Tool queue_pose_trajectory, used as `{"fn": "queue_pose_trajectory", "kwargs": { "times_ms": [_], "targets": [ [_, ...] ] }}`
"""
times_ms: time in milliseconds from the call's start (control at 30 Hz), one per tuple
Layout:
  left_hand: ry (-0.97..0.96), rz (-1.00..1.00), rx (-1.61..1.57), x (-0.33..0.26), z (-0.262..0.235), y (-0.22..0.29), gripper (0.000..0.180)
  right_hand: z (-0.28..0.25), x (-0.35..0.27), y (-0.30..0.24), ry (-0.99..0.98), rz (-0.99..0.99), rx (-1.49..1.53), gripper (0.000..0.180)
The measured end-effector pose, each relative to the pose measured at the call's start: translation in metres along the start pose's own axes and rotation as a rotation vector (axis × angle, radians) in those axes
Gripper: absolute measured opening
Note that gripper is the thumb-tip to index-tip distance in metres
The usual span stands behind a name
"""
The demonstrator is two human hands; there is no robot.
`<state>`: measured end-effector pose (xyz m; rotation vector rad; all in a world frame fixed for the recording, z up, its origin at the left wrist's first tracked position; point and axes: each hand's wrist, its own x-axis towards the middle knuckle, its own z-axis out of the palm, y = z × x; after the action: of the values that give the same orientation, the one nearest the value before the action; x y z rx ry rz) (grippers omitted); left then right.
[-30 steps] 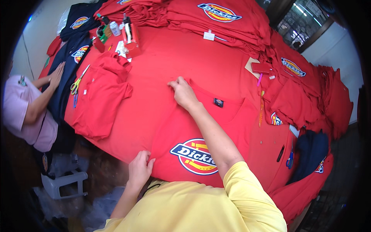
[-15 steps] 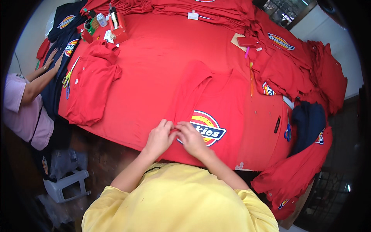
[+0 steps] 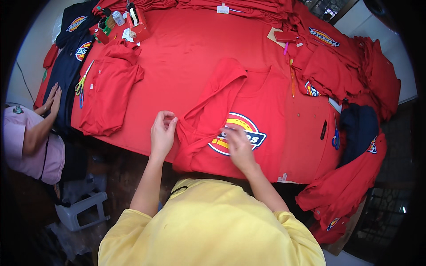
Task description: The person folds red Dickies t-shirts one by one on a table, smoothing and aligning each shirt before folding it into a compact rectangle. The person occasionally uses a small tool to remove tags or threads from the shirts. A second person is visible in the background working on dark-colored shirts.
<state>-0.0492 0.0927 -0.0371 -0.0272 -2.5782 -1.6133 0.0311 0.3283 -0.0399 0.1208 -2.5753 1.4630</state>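
Evidently laid flat so that both hands can get at it, the red shirt (image 3: 255, 102) lies on the table (image 3: 177, 53) just right of the frame's middle, collar towards the top and lower end at the near edge. Its left side is turned in over the front, which is why the print (image 3: 248, 126) is partly covered. The left hand (image 3: 163, 137) stands just beside that folded edge, thumb and forefinger close together, perhaps placed there to steady the fold; whether they pinch any cloth I cannot tell. The right hand (image 3: 239, 148) hovers over the print, its fingers loosely spread and blurred, with no cloth seen between them. Scissors (image 3: 80, 85) at the left lie beside a rumpled garment (image 3: 106, 102), and blue shears (image 3: 336, 139) lie at the right, both probably parked out of the shirt's way but within reach. Piled shirts (image 3: 341, 66) at the upper right seem pushed aside likewise, while at far left a co-worker's hands (image 3: 54, 99) rest on navy cloth (image 3: 65, 88), seemingly keeping it flat
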Motion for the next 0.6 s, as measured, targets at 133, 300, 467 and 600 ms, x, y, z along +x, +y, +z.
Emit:
{"fn": "queue_pose_trajectory", "kwargs": {
  "times_ms": [133, 300, 467, 600],
  "targets": [
    [-0.196, 0.548, 0.243, -0.004, -0.003, 0.026, 0.023, -0.082, 0.006, 0.034, 0.425, 0.106, -0.577, 0.033],
    [-0.454, 0.384, 0.506, -0.012, 0.004, 0.039, 0.012, -0.136, -0.002, 0.081, 0.386, 0.468, -0.559, 0.017],
    [-0.485, 0.396, 0.268, 0.0, 0.012, 0.078, 0.008, -0.111, 0.025, 0.055, 0.523, 0.097, -0.717, 0.01],
    [-0.5, 0.383, -0.249, 0.004, 0.067, 0.09, 0.025, -0.021, 0.036, 0.001, 0.155, -0.129, -0.472, 0.012]
  ]
}}
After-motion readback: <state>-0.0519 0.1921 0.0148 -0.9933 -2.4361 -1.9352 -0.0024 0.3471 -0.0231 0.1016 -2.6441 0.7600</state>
